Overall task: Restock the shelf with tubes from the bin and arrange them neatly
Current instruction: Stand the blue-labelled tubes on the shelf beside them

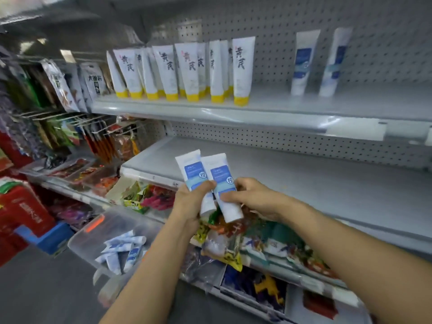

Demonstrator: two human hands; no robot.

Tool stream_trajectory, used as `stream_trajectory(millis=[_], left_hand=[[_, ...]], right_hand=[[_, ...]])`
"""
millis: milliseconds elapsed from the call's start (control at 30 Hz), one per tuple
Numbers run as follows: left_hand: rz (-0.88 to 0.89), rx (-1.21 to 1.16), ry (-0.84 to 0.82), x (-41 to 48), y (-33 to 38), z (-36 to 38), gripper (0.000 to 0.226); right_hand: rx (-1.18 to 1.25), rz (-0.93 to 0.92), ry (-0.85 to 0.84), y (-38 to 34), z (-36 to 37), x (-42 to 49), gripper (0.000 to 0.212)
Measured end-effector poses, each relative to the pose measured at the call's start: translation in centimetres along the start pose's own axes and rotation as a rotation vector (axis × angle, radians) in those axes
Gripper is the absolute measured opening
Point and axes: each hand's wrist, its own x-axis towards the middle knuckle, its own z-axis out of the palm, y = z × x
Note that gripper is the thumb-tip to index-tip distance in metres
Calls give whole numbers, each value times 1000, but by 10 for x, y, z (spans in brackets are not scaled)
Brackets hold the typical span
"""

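The clear bin (86, 232), low on the left, holds more loose tubes (124, 249). Above it the left hand (189, 199) is curled round one blue-label tube (191, 171), cap down. The right hand (252, 197) pinches a second tube (224, 181) that overlaps the first, and both are held in front of the middle shelf (304, 183), on no shelf yet. Gripped low and pressed together, one could slip free during the lift. Set down carelessly, it may topple the two matching tubes (304, 64) standing on their caps on the upper shelf (257, 113).
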Motion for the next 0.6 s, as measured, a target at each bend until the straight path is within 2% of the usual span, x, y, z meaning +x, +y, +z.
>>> stream_trajectory(millis=[100,233,467,600], left_hand=[[61,61,-65,-4,18,36,33],[214,158,-153,-4,46,86,28],[412,289,-321,9,79,167,25],[414,324,-366,20,92,205,11]], right_hand=[[-23,-50,14,-22,-32,-22,18],[-48,-115,108,-48,-77,-43,31],[-63,-225,358,-86,-141,-62,28],[-106,-305,550,-105,-182,-66,27]])
